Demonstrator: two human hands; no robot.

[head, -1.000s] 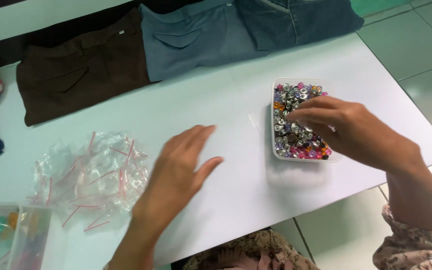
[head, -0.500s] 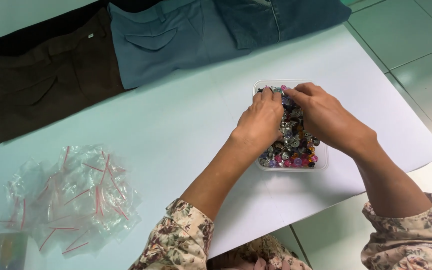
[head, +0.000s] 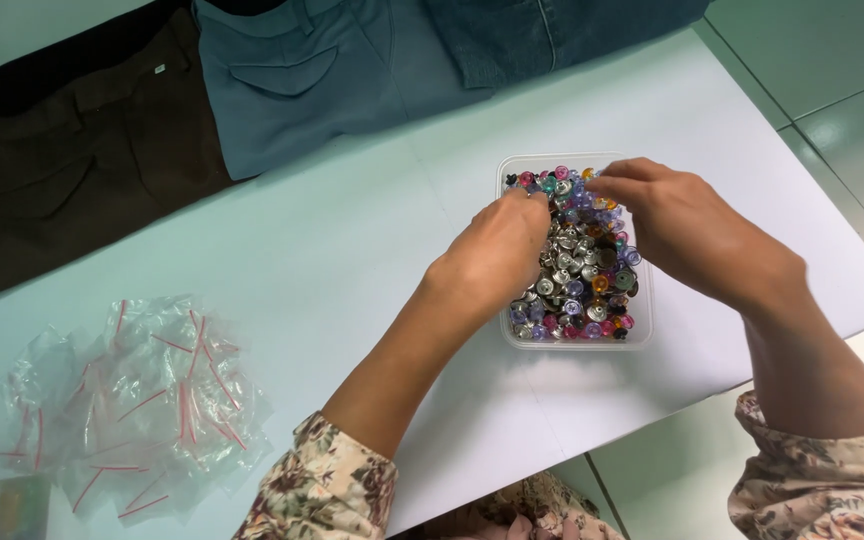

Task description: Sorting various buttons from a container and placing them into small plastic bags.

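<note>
Head cam looking down: both hands are in the clear rectangular plastic tub (head: 642, 335) of silver and coloured metal snap buttons (head: 582, 280), on the white worktop (head: 352, 250). Left hand (head: 497, 250) is curled knuckles-up, fingertips buried; right hand (head: 682, 225) pinches at the far end. Looks like the sorting-through stage. Clear zip bags (head: 137, 400) lie well left of the hands.

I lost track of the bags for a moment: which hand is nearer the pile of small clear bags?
Left. The left hand is over the container of buttons, on the side facing the clear bags; the right hand is at the container's far side.
</note>
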